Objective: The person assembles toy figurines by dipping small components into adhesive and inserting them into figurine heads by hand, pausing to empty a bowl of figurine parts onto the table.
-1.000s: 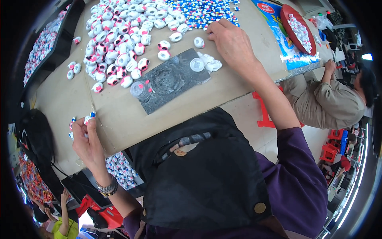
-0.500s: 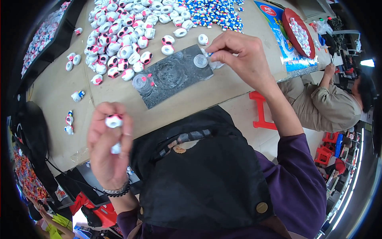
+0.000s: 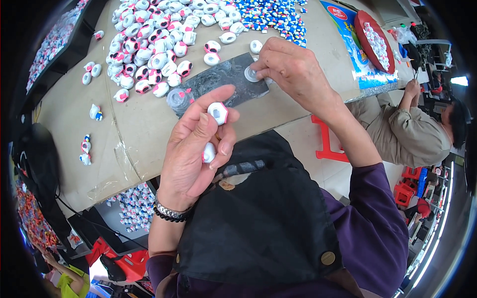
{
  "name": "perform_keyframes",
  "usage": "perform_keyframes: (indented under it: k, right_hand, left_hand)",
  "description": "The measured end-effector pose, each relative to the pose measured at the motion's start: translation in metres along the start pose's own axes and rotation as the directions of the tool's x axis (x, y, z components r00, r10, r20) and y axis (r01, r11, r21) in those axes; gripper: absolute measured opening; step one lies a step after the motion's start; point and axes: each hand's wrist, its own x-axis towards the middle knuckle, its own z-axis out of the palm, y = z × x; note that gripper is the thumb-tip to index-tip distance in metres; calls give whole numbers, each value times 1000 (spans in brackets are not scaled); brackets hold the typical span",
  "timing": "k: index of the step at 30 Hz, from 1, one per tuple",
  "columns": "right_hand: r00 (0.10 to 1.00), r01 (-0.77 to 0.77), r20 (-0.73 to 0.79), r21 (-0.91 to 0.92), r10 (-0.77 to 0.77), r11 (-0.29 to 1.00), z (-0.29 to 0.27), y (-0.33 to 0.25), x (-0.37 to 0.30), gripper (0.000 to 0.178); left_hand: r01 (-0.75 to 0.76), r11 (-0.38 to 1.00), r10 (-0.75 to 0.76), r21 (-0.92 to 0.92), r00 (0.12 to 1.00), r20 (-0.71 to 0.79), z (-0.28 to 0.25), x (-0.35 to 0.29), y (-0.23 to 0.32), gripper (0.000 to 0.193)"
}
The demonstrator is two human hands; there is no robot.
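Note:
In the fingers of my left hand (image 3: 191,149) is a small white plastic toy piece with a pink edge (image 3: 217,113), its oval opening facing up. A second white piece (image 3: 209,153) is tucked lower, against the curled fingers. My right hand (image 3: 300,74) is pinched closed, with its fingertips at a small round clear dish (image 3: 251,74) on a dark grey slab (image 3: 231,74). Whatever the fingertips grip is hidden. Another round clear dish (image 3: 179,101), with pink bits beside it, sits at the slab's left end.
A heap of white and pink pieces (image 3: 154,47) covers the table's far side, beside small blue pieces (image 3: 273,20). Several loose pieces lie at left. A red tray (image 3: 360,30) holds white pieces. Below the table edge is a bin of pieces (image 3: 134,208). A person (image 3: 417,131) sits at right.
My left hand has moved right and up with its two white pieces, now over the slab's near edge. My right fingertips have shifted slightly left and down onto the clear dish.

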Motion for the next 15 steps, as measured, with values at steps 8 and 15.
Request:
perform_keyframes:
  k: [8,15]
  right_hand:
    - [995,47,-85,21,-45,999,4,9,-5,13]
    - [906,-145,-143,779,398,611,-3,-17,-4,13]
  left_hand:
    - [72,997,-72,-17,997,-17,1,10,-6,39]
    - [7,1000,-7,21,1000,12,3,19,-11,37]
